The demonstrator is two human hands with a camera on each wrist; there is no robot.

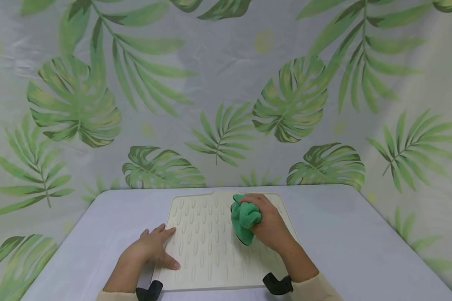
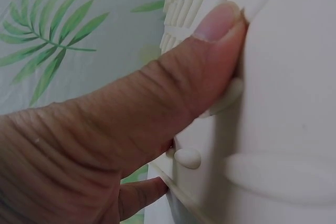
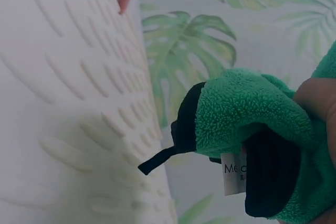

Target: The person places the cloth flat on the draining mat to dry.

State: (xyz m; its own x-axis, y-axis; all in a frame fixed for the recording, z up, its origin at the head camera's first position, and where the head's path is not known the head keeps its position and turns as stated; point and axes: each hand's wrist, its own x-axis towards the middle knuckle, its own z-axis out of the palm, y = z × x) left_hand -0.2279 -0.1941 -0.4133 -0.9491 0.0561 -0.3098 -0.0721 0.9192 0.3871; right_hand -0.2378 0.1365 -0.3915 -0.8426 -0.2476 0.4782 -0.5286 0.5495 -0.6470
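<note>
Right hand (image 1: 269, 221) has the cloth (image 1: 245, 217) scrunched in its grip, most of it bulging out left of the fingers, over the right half of the mat (image 1: 207, 246), toward the desk's (image 1: 335, 234) far edge. Left hand (image 1: 150, 246) is spread wide, thumb resting on the mat's left side.

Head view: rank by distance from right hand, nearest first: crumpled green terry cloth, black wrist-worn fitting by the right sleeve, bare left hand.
1. Crumpled green terry cloth: in the grip of the right hand.
2. Black wrist-worn fitting: lower in view, by the beige right sleeve.
3. Bare left hand: across, at the left edge of the cream ridged board.
</note>
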